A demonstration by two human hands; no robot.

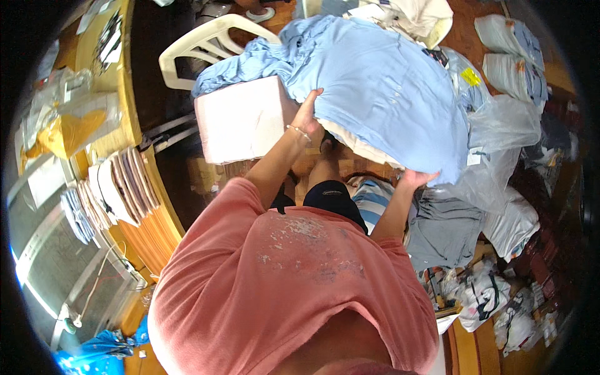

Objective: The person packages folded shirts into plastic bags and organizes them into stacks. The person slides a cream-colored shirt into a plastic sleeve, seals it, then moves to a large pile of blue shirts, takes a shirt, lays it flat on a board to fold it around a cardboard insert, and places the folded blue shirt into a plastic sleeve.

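Head view shows you a big blue shirt point(387, 87) spread over a heap of cloth, its left part draped over a pink box point(240, 122) that stands before a white chair point(200, 47). Your left hand point(306, 112) lies flat on the shirt's near edge just beside the box (fingers stretched out, not clenched), while your right hand point(415, 178) grips the shirt's lower right hem, fingers curled under the cloth.
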